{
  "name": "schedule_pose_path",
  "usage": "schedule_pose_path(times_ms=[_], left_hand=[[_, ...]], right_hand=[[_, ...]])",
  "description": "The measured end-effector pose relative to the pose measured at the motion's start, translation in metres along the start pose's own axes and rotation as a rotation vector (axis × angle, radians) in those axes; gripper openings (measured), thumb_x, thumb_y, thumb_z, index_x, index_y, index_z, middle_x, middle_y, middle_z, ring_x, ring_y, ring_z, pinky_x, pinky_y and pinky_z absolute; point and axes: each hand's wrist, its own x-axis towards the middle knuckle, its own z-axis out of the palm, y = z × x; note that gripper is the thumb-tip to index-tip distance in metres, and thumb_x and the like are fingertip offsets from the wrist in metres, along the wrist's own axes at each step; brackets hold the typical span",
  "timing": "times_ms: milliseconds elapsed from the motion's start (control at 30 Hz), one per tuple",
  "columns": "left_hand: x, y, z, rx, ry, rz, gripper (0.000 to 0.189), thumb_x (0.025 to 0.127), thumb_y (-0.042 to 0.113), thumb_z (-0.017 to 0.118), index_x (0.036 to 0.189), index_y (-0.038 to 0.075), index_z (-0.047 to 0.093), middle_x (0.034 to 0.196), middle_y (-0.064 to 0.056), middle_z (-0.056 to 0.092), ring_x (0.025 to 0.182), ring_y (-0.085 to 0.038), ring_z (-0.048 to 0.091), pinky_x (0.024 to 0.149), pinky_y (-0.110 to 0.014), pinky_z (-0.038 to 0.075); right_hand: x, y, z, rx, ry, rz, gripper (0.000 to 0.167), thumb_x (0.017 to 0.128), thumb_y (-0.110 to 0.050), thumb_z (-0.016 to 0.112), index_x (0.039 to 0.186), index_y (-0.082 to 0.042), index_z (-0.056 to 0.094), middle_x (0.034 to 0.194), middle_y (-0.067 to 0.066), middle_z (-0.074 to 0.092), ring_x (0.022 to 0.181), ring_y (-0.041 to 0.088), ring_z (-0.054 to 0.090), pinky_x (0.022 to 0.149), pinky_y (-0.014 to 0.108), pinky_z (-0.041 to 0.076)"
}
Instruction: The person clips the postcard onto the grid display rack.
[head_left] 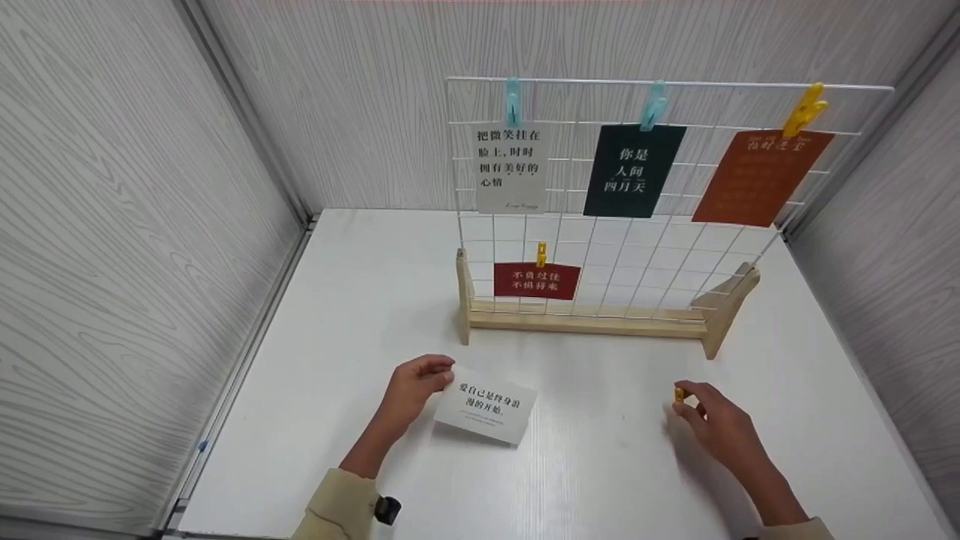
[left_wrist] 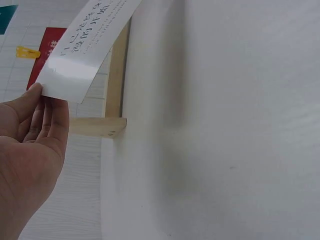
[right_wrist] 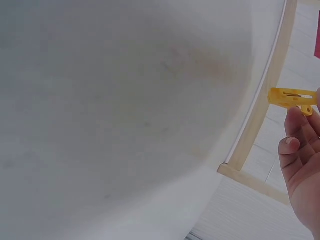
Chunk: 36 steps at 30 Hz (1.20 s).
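My left hand pinches the upper left corner of a white card printed with black Chinese characters. In the left wrist view the thumb lies on the front of the card, fingers behind it. At the right, my right hand holds a yellow clothespin between thumb and fingertips. The right wrist view shows the clothespin pointing away from the fingers. Both hands are in front of a white wire grid set in a wooden stand.
Light blue clothespins hold a white card and a dark green card on the grid. Yellow clothespins hold an orange card and a small red card. Wood-patterned walls enclose the white table.
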Motion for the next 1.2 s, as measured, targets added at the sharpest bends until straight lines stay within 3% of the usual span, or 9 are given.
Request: schedule_pose_path(times_ms=[133, 267, 567, 967, 1200], left_hand=[[0.003, 0.001, 0.007, -0.013, -0.019, 0.007, 0.024, 0.096, 0.013, 0.069, 0.118, 0.005, 0.07, 0.107, -0.008, 0.069, 0.097, -0.017, 0.065, 0.086, -0.029, 0.056], [0.008, -0.001, 0.014, -0.034, -0.044, 0.021, 0.024, 0.096, 0.011, 0.067, 0.118, 0.0, 0.068, 0.106, -0.007, 0.068, 0.095, -0.016, 0.063, 0.087, -0.03, 0.056], [0.023, -0.001, 0.038, -0.045, -0.056, 0.049, 0.026, 0.097, 0.015, 0.067, 0.118, -0.001, 0.066, 0.11, -0.009, 0.066, 0.096, -0.016, 0.064, 0.087, -0.03, 0.056], [0.04, 0.007, 0.08, -0.035, -0.095, 0.059, 0.019, 0.097, 0.013, 0.067, 0.113, 0.004, 0.068, 0.108, -0.007, 0.067, 0.097, -0.017, 0.064, 0.086, -0.033, 0.057], [0.047, 0.012, 0.096, -0.057, -0.133, 0.12, 0.013, 0.096, 0.011, 0.067, 0.108, 0.005, 0.069, 0.104, -0.007, 0.068, 0.094, -0.017, 0.065, 0.083, -0.033, 0.056]], right_hand=[[0.001, -0.005, 0.002, 0.001, 0.037, -0.03, 0.039, 0.095, -0.016, 0.07, 0.132, -0.009, 0.059, 0.113, 0.007, 0.068, 0.079, 0.014, 0.053, 0.06, 0.024, 0.042], [0.002, -0.006, 0.004, 0.004, 0.087, -0.067, 0.038, 0.095, -0.017, 0.071, 0.13, -0.01, 0.061, 0.109, 0.003, 0.068, 0.077, 0.01, 0.053, 0.058, 0.023, 0.042], [0.012, -0.01, 0.0, 0.036, 0.231, -0.182, 0.044, 0.089, -0.006, 0.075, 0.131, -0.008, 0.063, 0.103, 0.002, 0.067, 0.075, 0.007, 0.053, 0.058, 0.022, 0.047], [0.018, -0.025, -0.009, 0.121, 0.194, -0.117, 0.038, 0.093, -0.007, 0.071, 0.129, -0.012, 0.063, 0.098, 0.001, 0.066, 0.07, 0.006, 0.055, 0.057, 0.022, 0.047], [0.022, -0.031, -0.016, 0.175, 0.233, -0.147, 0.038, 0.092, -0.005, 0.071, 0.129, -0.011, 0.063, 0.097, -0.001, 0.065, 0.068, 0.005, 0.055, 0.056, 0.022, 0.047]])
